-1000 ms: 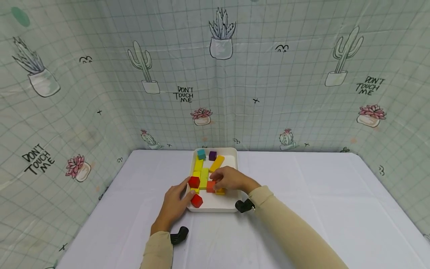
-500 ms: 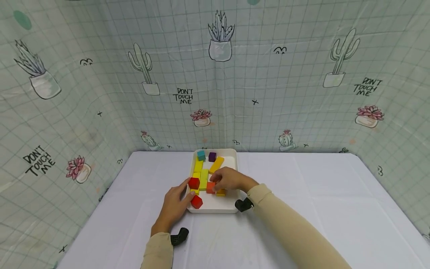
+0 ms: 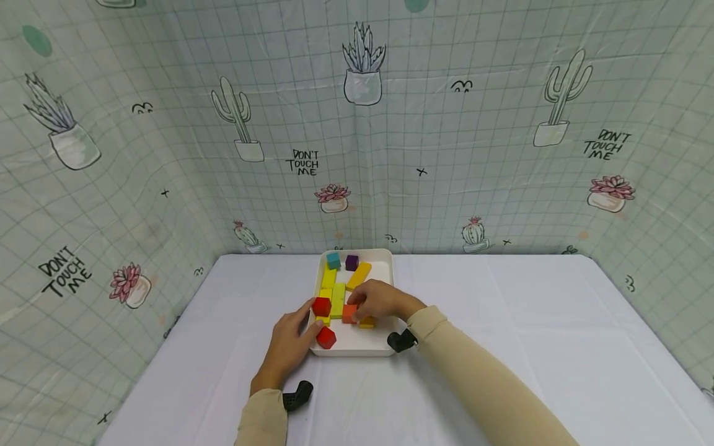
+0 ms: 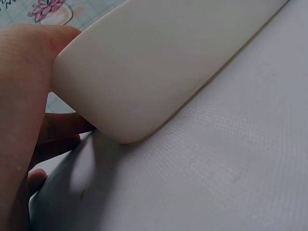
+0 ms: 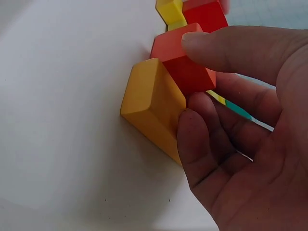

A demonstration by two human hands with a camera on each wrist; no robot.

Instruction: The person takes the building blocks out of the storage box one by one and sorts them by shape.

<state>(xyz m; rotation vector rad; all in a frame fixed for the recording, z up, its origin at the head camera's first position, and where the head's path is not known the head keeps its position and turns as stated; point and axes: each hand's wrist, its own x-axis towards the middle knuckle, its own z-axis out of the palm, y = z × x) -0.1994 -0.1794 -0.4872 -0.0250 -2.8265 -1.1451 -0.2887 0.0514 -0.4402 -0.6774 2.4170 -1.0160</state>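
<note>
Right now the thumb and fingers of the right hand [image 3: 378,300] curl round an orange-red block [image 5: 185,62], the thumb lying across its top and a fingertip [image 5: 192,126] pressed to the amber block [image 5: 151,106] that sits against it. Both blocks stand on the floor of the white tray [image 3: 357,344], toward its near right part. In the head view the left hand [image 3: 289,344] rests at the tray's near left corner, thumb laid over the rim beside a red cube [image 3: 321,306], fingers fairly straight along the outer wall; the left wrist view shows the thumb [image 4: 29,62] on the rim and fingers underneath. A second red cube [image 3: 326,337] lies just inside that corner. Farther back come yellow blocks [image 3: 338,297], an amber bar [image 3: 359,275], a teal cube [image 3: 333,260] and a purple cube [image 3: 351,262]. The tray sits on a white tablecloth [image 3: 530,322] before a cactus-print backdrop [image 3: 446,124].
</note>
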